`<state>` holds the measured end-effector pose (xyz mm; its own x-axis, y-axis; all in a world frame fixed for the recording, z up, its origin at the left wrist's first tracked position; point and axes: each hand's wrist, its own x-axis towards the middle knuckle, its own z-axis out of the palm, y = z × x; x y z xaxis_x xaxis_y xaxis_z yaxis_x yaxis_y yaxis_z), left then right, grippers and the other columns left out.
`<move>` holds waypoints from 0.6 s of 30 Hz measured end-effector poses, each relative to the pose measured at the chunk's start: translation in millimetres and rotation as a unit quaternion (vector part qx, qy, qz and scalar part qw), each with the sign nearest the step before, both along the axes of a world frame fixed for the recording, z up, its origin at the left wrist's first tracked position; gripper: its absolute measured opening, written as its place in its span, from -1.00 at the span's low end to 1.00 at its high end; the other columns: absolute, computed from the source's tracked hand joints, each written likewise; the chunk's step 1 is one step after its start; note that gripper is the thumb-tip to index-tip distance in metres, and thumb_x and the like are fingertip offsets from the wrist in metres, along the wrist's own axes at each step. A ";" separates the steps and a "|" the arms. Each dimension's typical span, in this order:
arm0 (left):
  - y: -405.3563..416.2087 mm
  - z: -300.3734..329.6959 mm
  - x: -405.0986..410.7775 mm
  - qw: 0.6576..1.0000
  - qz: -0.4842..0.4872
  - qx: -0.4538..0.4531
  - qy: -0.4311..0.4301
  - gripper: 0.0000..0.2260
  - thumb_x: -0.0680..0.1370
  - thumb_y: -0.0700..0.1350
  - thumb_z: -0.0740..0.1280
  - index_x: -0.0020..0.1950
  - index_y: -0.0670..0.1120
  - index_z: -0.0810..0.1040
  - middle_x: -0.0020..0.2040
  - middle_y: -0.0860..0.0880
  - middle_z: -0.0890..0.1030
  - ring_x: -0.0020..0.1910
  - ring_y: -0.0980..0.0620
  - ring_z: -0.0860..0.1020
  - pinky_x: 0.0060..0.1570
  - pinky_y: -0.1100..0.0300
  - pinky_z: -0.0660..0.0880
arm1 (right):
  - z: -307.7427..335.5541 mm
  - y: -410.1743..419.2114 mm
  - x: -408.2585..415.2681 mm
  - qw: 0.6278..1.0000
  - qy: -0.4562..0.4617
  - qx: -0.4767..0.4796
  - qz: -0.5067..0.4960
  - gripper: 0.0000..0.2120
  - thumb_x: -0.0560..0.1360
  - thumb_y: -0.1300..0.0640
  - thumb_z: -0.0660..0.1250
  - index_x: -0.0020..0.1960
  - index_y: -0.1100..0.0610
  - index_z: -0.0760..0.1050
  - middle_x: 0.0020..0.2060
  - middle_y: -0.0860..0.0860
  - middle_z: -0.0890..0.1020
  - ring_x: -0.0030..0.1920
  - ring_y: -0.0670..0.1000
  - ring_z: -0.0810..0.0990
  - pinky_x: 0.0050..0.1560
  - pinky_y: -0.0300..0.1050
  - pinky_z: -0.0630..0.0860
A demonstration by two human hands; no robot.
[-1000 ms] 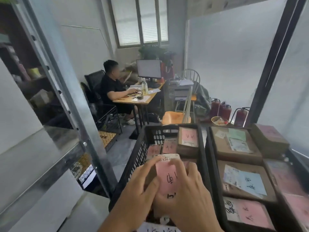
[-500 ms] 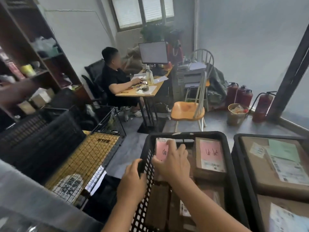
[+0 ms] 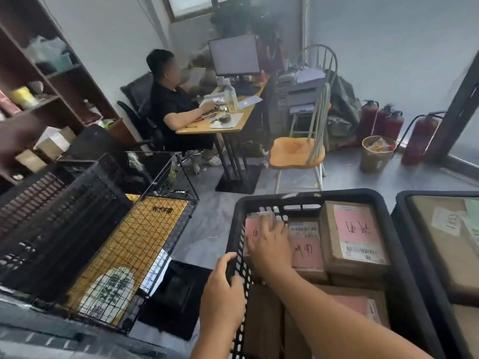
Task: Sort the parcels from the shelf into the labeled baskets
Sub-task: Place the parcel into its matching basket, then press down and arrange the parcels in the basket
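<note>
Small office doubling as parcel-sorting room. Person seated at table (image 3: 220,126) with computer monitor (image 3: 234,55); printer (image 3: 303,95) beside it. Wooden shelving (image 3: 55,81) on left wall. Black plastic baskets (image 3: 311,200) of labelled cardboard parcels (image 3: 353,234). Fire extinguishers (image 3: 420,138) along wall.

Pink parcel labels (image 3: 356,229) — handwritten chars, unreadable; white slip (image 3: 446,221) — "1353", approx.

Black slatted plastic basket (image 3: 305,200) near centre, brown cardboard parcels with pink labels (image 3: 355,234) inside. Second black plastic basket (image 3: 404,229) just right. Black wire-grid cage (image 3: 160,203) left. Brown wooden shelf (image 3: 51,99) far left. Wooden chair (image 3: 298,151) beyond basket; wooden desk surface (image 3: 228,125) left of chair, dark computer monitor (image 3: 233,55) on it.
</note>
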<state>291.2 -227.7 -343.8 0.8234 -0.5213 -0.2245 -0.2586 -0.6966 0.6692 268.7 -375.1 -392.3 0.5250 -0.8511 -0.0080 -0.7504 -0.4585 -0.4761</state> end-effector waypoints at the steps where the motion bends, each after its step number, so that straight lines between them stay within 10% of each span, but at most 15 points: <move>1: 0.0 1.9 -0.6 1.000 0.000 -0.007 0.001 -0.62 0.67 -0.04 0.20 0.40 0.38 0.39 0.31 0.10 0.59 0.05 -0.01 0.64 -0.12 0.14 0.58 | 1.3 -0.7 -0.4 1.000 0.005 0.003 0.001 -0.32 0.66 -0.26 0.12 0.63 0.05 0.01 0.38 0.25 0.36 0.31 0.20 0.42 0.19 0.02 0.55; 11: -3.7 44.8 -27.0 0.985 -0.114 -0.008 -0.133 -0.54 0.63 0.10 0.27 0.54 0.25 0.32 0.58 0.15 0.27 0.61 0.05 0.17 0.58 -0.08 0.26 | 73.3 11.8 -98.6 0.991 -0.053 -0.003 0.125 -0.35 0.63 -0.22 0.23 0.63 -0.26 0.03 0.40 -0.03 0.39 0.40 0.00 0.38 0.34 -0.08 0.49; 18: 5.6 90.8 -70.0 0.969 -0.183 -0.045 -0.161 -0.57 0.63 0.09 0.30 0.49 0.28 0.35 0.59 0.15 0.28 0.61 0.05 0.17 0.57 -0.08 0.25 | 141.7 24.9 -182.5 0.981 -0.058 -0.061 0.174 -0.35 0.60 -0.26 0.27 0.59 -0.36 0.04 0.42 -0.20 0.31 0.38 -0.10 0.31 0.32 -0.12 0.42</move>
<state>221.2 -222.1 -253.1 0.5989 -0.7975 0.0727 -0.6831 -0.4614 0.5662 86.2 -350.1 -250.6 0.7750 -0.6112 0.1607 -0.4822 -0.7362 -0.4749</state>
